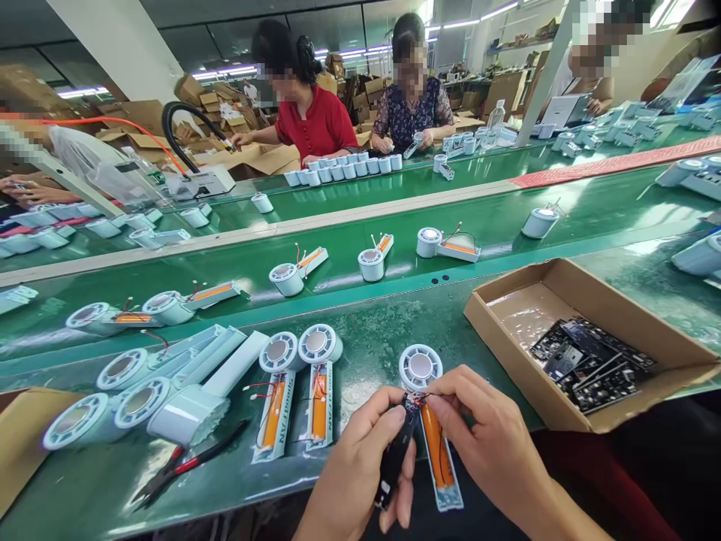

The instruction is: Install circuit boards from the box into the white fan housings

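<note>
My left hand (360, 473) is closed around a narrow black circuit board (397, 454), held upright beside an open handheld fan (428, 421). That fan lies on the green table (366, 338), round white head away from me, orange battery showing in its handle. My right hand (478, 428) pinches the wires where the board's top meets the fan's neck, its fingers resting over the battery. Two more open fans (298, 391) with orange batteries lie side by side just to the left.
A cardboard box (586, 338) holding several black circuit boards sits at right. Closed white fans (158, 391) pile at left, red-handled cutters (185, 466) in front of them. Fan parts ride the green conveyor (360, 240) beyond. Other people sit working across the line.
</note>
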The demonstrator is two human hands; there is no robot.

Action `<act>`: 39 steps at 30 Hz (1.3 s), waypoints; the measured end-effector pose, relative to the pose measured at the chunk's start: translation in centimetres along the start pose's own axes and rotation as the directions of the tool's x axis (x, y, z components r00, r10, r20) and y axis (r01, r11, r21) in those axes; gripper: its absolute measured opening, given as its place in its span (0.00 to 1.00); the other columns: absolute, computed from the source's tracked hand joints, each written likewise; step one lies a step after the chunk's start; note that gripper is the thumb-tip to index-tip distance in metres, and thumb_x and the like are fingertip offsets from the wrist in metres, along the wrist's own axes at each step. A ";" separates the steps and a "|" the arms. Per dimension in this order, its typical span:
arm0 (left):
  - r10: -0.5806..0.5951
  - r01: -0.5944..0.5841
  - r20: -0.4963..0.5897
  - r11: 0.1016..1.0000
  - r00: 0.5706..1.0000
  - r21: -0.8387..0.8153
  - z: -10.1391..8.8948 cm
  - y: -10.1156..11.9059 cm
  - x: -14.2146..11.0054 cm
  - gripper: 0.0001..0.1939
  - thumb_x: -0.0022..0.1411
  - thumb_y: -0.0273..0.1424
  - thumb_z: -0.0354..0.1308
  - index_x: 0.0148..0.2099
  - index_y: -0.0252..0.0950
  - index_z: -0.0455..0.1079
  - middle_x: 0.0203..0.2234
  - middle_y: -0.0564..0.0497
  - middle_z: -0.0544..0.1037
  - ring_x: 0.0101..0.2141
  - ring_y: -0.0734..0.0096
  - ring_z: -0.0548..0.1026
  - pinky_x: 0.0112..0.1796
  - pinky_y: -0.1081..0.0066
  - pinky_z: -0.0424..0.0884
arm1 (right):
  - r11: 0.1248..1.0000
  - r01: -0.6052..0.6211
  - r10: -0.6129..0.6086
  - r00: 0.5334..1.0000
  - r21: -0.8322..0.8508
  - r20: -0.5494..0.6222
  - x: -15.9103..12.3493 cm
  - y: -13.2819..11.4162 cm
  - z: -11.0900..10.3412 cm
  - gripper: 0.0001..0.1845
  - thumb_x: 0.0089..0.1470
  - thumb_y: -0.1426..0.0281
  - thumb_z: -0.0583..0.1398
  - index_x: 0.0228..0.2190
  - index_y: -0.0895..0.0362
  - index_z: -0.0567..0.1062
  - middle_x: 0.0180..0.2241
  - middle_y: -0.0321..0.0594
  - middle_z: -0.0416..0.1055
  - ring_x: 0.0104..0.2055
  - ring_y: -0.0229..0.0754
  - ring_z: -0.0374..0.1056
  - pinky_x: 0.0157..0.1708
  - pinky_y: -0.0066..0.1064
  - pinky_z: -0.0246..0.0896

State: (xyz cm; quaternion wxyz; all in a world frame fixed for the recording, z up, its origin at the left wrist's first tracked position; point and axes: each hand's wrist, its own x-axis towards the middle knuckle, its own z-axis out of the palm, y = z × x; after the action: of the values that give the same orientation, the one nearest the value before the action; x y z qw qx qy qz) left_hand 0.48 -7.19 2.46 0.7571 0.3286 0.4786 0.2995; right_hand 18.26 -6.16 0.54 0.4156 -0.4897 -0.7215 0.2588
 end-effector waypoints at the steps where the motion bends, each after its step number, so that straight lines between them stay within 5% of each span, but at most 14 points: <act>1: 0.013 -0.012 -0.011 0.998 1.000 0.064 0.1 0.1 -0.1 0.14 0.72 0.40 0.47 0.53 0.39 0.65 0.20 0.60 0.71 0.10 0.80 0.67 0.09 0.85 0.52 | 1.000 -0.014 0.014 1.000 0.010 0.008 0.0 0.0 -0.1 0.09 0.65 0.75 0.56 0.33 0.54 0.74 0.30 0.35 0.70 0.31 0.38 0.67 0.32 0.29 0.61; 6: 0.152 -0.113 -0.067 0.910 0.986 0.399 0.5 0.8 -0.5 0.15 0.74 0.41 0.43 0.47 0.38 0.67 0.18 0.62 0.67 0.11 0.83 0.59 0.16 0.80 0.55 | 0.993 -0.106 0.102 0.992 0.058 0.080 0.2 0.0 -0.5 0.09 0.65 0.73 0.57 0.31 0.54 0.74 0.29 0.34 0.68 0.29 0.37 0.65 0.30 0.29 0.60; 17: 0.176 -0.135 -0.072 0.912 0.982 0.388 0.5 0.5 -0.3 0.18 0.73 0.45 0.42 0.50 0.39 0.66 0.21 0.60 0.67 0.13 0.79 0.61 0.16 0.77 0.56 | 0.998 -0.009 0.003 0.997 0.068 0.082 -1.0 0.4 -0.9 0.09 0.67 0.75 0.53 0.37 0.53 0.72 0.36 0.38 0.69 0.38 0.40 0.69 0.39 0.30 0.65; 26: 0.303 -0.146 -0.128 0.735 0.944 0.662 1.4 1.2 -1.3 0.17 0.72 0.44 0.44 0.52 0.43 0.67 0.24 0.56 0.71 0.16 0.73 0.66 0.21 0.74 0.63 | 0.992 0.072 -0.080 0.994 -0.104 -0.070 -1.4 0.5 -0.8 0.10 0.67 0.79 0.51 0.37 0.53 0.68 0.36 0.39 0.67 0.36 0.39 0.69 0.38 0.30 0.66; 32: 0.288 -0.149 -0.123 0.760 0.950 0.632 1.3 1.8 -0.9 0.17 0.73 0.45 0.44 0.51 0.42 0.68 0.20 0.59 0.68 0.16 0.74 0.65 0.22 0.74 0.65 | 0.972 0.153 -0.164 0.985 -0.179 -0.045 -2.0 0.5 -0.4 0.16 0.65 0.81 0.51 0.43 0.54 0.74 0.40 0.44 0.64 0.35 0.39 0.69 0.36 0.31 0.67; 39: 0.259 -0.181 -0.091 0.848 0.962 0.499 0.9 1.9 -0.6 0.19 0.72 0.46 0.45 0.49 0.39 0.68 0.18 0.61 0.64 0.14 0.77 0.61 0.17 0.78 0.59 | 0.992 0.066 -0.073 0.995 -0.104 -0.068 -1.8 0.1 1.2 0.12 0.64 0.78 0.56 0.45 0.55 0.76 0.41 0.44 0.64 0.35 0.40 0.68 0.36 0.34 0.68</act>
State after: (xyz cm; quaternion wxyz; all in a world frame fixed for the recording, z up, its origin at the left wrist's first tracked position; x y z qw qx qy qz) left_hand 0.86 -6.67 4.54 0.5715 0.5366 0.5546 0.2791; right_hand 17.59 -7.77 -0.81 0.4243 -0.4937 -0.7350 0.1895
